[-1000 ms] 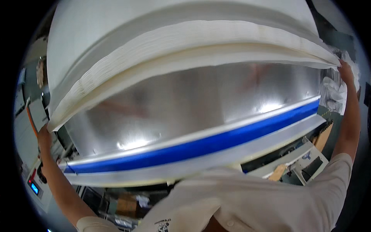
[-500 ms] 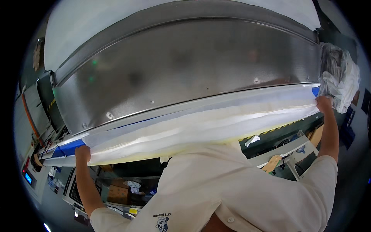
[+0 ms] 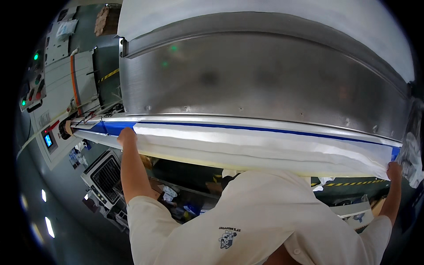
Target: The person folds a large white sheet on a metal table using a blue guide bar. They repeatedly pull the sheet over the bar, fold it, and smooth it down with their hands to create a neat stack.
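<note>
A long white cloth (image 3: pixel 247 141) stretches across in front of me along a machine's front edge, lying in loose lengthwise folds. My left hand (image 3: pixel 127 136) is closed on its left end, beside a wide patch of the blue strip (image 3: pixel 118 127). At the far right my right hand (image 3: pixel 394 170) grips the opposite end, just below another blue patch. Between the cloth and the pale metal rail (image 3: pixel 198 120) a narrow blue line shows along most of the length. The fingertips of both hands are hidden by the hands themselves or in the cloth.
Beyond the rail rises a large sloping metal panel (image 3: pixel 265 79), with white sheet material (image 3: pixel 282 11) above it. Left are a control box with a lit screen (image 3: pixel 48 140) and an orange cable (image 3: pixel 74 84). Clear plastic sheeting (image 3: pixel 411 154) hangs at the right. Below stands an air cooler (image 3: pixel 104 179).
My view has turned toward the left. The blue line along the rail now shows much more, with the cloth's far edge lying nearer me. Both hands keep hold of its ends.
</note>
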`<state>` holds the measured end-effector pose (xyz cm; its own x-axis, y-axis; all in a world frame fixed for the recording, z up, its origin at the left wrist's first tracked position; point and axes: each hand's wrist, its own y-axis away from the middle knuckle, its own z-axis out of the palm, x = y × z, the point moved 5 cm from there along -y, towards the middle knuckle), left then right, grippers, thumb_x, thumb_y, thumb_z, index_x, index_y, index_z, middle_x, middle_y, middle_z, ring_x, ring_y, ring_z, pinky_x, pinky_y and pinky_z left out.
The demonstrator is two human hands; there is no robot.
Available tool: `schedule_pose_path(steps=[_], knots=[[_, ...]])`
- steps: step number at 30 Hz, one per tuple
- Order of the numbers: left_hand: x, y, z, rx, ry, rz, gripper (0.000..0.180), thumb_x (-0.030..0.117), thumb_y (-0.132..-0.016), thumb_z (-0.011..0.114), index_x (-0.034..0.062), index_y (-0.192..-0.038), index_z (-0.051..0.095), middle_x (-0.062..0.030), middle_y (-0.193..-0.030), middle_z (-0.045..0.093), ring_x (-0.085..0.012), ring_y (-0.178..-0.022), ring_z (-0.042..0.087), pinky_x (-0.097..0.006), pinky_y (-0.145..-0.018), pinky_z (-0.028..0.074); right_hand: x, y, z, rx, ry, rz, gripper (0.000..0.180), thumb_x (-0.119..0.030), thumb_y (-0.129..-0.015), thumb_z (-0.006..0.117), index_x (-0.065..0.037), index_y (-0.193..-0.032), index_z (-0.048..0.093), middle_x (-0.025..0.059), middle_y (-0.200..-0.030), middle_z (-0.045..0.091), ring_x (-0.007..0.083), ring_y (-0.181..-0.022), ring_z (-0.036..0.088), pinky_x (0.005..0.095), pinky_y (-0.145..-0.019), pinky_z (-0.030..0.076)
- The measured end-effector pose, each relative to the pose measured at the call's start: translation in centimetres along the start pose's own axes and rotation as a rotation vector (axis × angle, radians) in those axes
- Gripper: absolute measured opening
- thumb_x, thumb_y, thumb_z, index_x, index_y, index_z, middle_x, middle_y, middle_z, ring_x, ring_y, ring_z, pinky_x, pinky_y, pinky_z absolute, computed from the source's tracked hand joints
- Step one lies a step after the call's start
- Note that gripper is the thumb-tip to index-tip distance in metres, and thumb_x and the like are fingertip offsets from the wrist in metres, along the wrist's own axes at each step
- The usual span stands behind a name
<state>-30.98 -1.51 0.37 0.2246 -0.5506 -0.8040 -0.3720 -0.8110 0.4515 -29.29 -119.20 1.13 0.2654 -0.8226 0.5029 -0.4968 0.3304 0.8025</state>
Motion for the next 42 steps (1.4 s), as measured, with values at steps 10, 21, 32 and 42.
schedule_pose_path(steps=[10,21,32,42], knots=[[6.2,8.4,-0.1,0.445,0.676,0.25,0.034,0.024,-0.087,0.047,0.0132,-0.118,0.058,-0.0094,-0.109,0.063,-0.0286,-0.096,0.06,-0.041,-0.08,0.048,-7.3,-0.2,-2.9,-0.306,-0.336,-0.144,0.058,-0.02,-0.059,0.07,-0.008,-0.115,0.059,0.0172,-0.111,0.06,0.0335,-0.101,0.058,0.0438,-0.082,0.047],[10.0,19.6,2.6,0.466,1.142,0.403,0.029,0.026,-0.089,0.053,0.0052,-0.108,0.062,-0.012,-0.094,0.066,-0.0254,-0.084,0.063,-0.034,-0.073,0.048,-14.2,5.9,-5.3,0.388,-0.766,-0.029,0.018,-0.023,-0.077,0.057,-0.007,-0.08,0.061,0.0143,-0.075,0.064,0.0347,-0.074,0.061,0.0437,-0.066,0.049],[11.0,21.1,0.8,0.555,1.228,0.18,0.017,0.023,-0.081,0.058,0.0125,-0.091,0.067,-0.0082,-0.077,0.067,-0.025,-0.069,0.064,-0.036,-0.063,0.049,-21.0,9.5,-4.7,0.873,-1.27,0.31,0.024,-0.029,-0.082,0.056,-0.007,-0.073,0.059,0.0108,-0.063,0.059,0.0299,-0.058,0.057,0.0395,-0.053,0.043],[9.5,22.6,0.2,0.846,1.362,0.197,0.031,0.019,-0.075,0.061,0.0084,-0.104,0.059,-0.0106,-0.103,0.061,-0.0283,-0.095,0.057,-0.043,-0.085,0.041,-20.6,9.7,-4.0,1.044,-1.287,0.313,0.018,-0.02,-0.084,0.054,-0.003,-0.081,0.057,0.0145,-0.067,0.057,0.0304,-0.061,0.054,0.039,-0.058,0.043]])
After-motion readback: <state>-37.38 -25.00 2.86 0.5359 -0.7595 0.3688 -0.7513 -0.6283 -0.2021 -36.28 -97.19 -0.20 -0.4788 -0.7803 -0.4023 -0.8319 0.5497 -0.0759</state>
